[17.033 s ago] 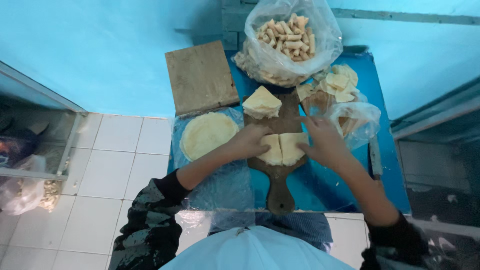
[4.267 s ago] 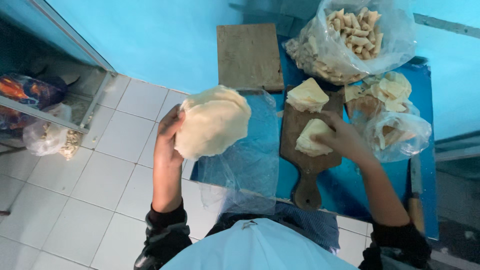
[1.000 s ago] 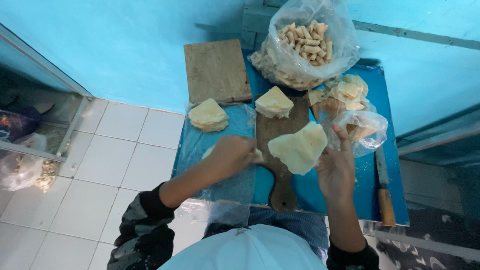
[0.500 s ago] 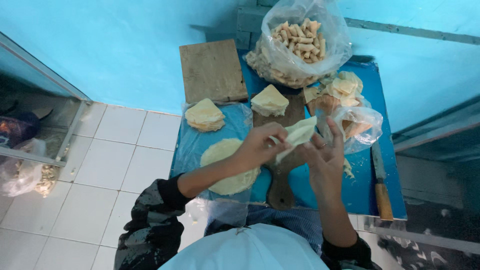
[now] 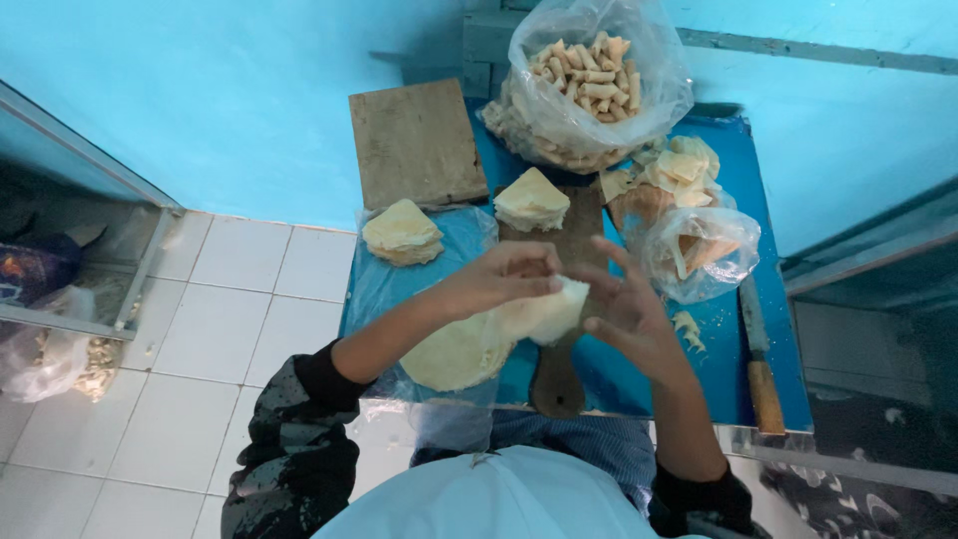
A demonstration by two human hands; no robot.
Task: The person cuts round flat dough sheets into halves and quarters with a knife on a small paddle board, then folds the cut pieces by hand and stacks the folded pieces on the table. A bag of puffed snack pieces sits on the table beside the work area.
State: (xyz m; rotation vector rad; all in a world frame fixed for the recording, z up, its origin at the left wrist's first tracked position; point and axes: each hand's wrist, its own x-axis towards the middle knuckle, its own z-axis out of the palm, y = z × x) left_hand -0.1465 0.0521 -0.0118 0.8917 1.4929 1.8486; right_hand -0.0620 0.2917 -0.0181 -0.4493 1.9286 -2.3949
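Observation:
My left hand [image 5: 504, 284] pinches a folded pale dough sheet [image 5: 551, 311] above the long wooden paddle board [image 5: 562, 349]. My right hand [image 5: 624, 314] is beside it with fingers spread, fingertips touching the sheet's right edge. Under my left forearm a round flat dough sheet [image 5: 454, 351] lies on clear plastic on the blue table [image 5: 733, 379]. Two stacks of folded wedge-shaped sheets sit further back: one [image 5: 402, 232] on the plastic at left, one [image 5: 532, 201] at the board's far end.
A square wooden board [image 5: 414, 142] lies at the back left. A large clear bag of rolled pastries [image 5: 589, 85] stands at the back, smaller bags of dough scraps [image 5: 689, 235] to its right. A wooden-handled knife [image 5: 760, 354] lies along the table's right side. White tiled floor lies left.
My hands have drawn together over the board. The sheet held spread in my right hand a second ago is now folded small and pinched by my left hand.

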